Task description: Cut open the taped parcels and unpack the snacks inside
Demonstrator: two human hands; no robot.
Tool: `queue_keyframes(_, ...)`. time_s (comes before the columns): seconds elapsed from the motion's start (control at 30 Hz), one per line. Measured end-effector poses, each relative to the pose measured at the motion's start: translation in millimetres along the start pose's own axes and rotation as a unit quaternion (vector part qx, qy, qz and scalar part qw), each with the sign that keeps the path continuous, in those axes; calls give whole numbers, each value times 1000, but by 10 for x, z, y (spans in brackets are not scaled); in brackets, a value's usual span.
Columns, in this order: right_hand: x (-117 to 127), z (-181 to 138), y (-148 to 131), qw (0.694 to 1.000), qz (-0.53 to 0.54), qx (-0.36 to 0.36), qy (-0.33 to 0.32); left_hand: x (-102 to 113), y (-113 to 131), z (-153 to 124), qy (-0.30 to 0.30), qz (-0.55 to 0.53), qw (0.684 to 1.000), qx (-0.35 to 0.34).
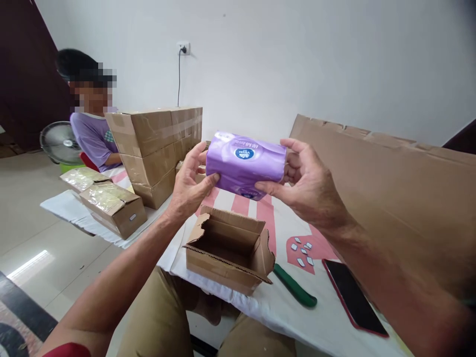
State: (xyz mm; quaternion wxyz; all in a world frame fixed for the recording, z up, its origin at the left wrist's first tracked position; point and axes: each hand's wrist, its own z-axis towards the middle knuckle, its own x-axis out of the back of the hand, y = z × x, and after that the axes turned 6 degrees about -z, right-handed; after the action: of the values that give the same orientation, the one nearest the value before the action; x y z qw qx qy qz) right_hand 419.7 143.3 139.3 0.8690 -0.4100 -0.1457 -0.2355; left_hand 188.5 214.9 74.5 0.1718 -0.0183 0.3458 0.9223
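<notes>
We hold packet (245,166) between left hand (189,183) and right hand (307,186), directly above open carton (228,253) on sheet (334,317). Right of carton: handled tool (295,287), then phone (353,297); small tabs (303,250) behind them. Stacked boxes (158,148) behind left, person (92,124) beyond, fan (59,143) further left. Flat cardboard (390,188) stands right.

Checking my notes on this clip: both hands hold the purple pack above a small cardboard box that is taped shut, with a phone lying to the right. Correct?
Not quite. The head view shows the small cardboard box open, flaps up, inside bare. The rest stands: left hand and right hand hold the purple pack above it, and the phone lies to the right.
</notes>
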Motion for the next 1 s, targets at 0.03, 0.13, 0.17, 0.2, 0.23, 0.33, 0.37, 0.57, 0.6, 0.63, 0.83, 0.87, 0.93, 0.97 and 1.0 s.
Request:
queue_keyframes(0.03, -38, 77, 19, 1000, 8, 0, -6, 39, -13, 44, 5, 9, 1000, -7)
queue_keyframes(0.13, -256, 292, 152, 999, 21, -21, -42, 201, -135, 31, 59, 25, 998, 2)
queue_keyframes(0.17, -372, 362, 227, 998, 21, -30, -58, 270, -215, -16, 92, 26, 995, 21)
queue_keyframes(0.2, -508, 432, 318, 996, 17, -40, -75, 344, -316, -77, 128, 23, 990, 52)
queue_keyframes(0.23, -664, 501, 423, 994, 5, -56, -96, 419, -437, -148, 167, 17, 981, 101)
queue_keyframes(0.33, -1200, 679, 789, 977, -68, -123, -160, 639, -881, -366, 267, -8, 921, 283)
queue_keyframes(0.37, -1382, 725, 918, 970, -89, -143, -177, 705, -1040, -429, 287, -12, 902, 323)
queue_keyframes(0.57, -2225, 905, 1618, 940, -122, -198, -251, 1077, -1853, -624, 363, 25, 865, 346)
queue_keyframes(0.6, -2318, 934, 1717, 936, -125, -201, -260, 1142, -1959, -630, 371, 37, 863, 343)
queue_keyframes(0.63, -2402, 963, 1812, 933, -128, -204, -266, 1206, -2060, -630, 377, 50, 860, 340)
queue_keyframes(0.83, -2815, 1051, 2278, 919, -155, -246, -268, 1493, -2606, -541, 384, 123, 843, 356)
queue_keyframes(0.87, -2877, 1043, 2334, 917, -159, -256, -263, 1525, -2681, -512, 383, 134, 840, 360)
queue_keyframes(0.93, -2990, 1016, 2419, 915, -163, -273, -251, 1583, -2809, -445, 382, 151, 835, 366)
queue_keyframes(0.97, -3038, 999, 2445, 914, -162, -279, -244, 1607, -2860, -411, 382, 157, 833, 368)
queue_keyframes(1.0, -3076, 983, 2459, 915, -160, -284, -238, 1627, -2900, -379, 382, 159, 831, 371)
